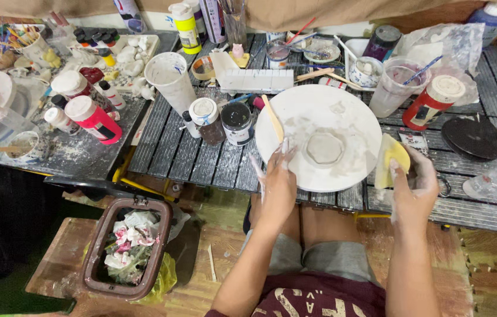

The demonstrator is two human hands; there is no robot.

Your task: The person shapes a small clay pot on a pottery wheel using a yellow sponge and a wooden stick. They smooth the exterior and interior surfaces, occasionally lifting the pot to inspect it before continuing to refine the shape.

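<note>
Yellow sponge (390,164) in right hand (416,191); left hand (278,185) on round white board (348,111).

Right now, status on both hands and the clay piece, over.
Left hand open, fingertips on white round board. Right hand shut on yellow sponge. Grey clay disc sits mid-board, untouched. Wooden stick lies across board's left edge.

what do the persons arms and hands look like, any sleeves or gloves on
No gloves and no sleeves in view: both forearms are bare. The left hand and right hand are smeared with pale, whitish clay residue, thickest on the fingers. No watch, ring or bracelet is visible.
</note>
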